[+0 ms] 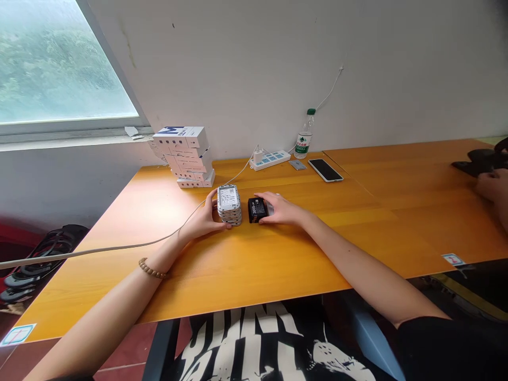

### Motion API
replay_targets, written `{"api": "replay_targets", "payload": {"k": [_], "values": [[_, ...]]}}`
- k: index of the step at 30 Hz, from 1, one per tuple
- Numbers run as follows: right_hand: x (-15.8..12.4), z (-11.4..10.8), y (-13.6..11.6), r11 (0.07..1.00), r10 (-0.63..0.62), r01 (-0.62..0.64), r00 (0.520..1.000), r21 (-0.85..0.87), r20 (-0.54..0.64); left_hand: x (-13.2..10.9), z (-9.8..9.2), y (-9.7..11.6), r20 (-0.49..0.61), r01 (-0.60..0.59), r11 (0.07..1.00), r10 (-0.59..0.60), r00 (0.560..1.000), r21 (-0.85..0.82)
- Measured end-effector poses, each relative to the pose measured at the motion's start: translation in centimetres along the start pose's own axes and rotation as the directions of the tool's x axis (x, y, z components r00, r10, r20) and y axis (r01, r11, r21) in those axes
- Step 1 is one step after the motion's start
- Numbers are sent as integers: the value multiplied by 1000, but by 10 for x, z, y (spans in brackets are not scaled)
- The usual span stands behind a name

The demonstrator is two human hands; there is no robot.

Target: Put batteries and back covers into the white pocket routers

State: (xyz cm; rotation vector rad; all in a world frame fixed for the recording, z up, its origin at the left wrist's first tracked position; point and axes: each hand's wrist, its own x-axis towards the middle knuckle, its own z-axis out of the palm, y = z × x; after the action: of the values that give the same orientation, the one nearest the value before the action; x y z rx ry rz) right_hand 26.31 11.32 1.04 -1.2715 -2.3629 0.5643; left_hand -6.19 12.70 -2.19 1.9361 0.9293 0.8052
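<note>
Left hand: we see the left hand (204,218) curled round the white stack (229,205), fingers up its near side, grip closed.
Right hand: we see the right hand (281,209) palm down, fingers pressed together, holding the black box (257,210) from above and its right end.
Stack: white flat units piled up, upright on the table (278,267), just beside the black box, small gap between.
Black box: printed "3000", on the table, between both hands.
Bracelet: wooden beads (151,268) on the left wrist.
Back of table: box pile (186,156) leaning by the wall, power strip (270,160), water bottle (304,136), phone (325,170).
Cable: white cable (119,247) runs across the table under the left forearm.
Right edge: co-worker's hand (491,185) near a black object (479,162).
</note>
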Motion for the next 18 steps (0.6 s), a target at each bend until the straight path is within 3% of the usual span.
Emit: {"api": "replay_targets", "payload": {"k": [8,18], "values": [[-3,-4,10,999,48,-48,999,-19,5,-1,-9,-2,52,-27,997,23,998,79],[-1,-3,7,996,80,-79,996,-38,27,-1,-7,-2,8,-80,986,80,997,144]]}}
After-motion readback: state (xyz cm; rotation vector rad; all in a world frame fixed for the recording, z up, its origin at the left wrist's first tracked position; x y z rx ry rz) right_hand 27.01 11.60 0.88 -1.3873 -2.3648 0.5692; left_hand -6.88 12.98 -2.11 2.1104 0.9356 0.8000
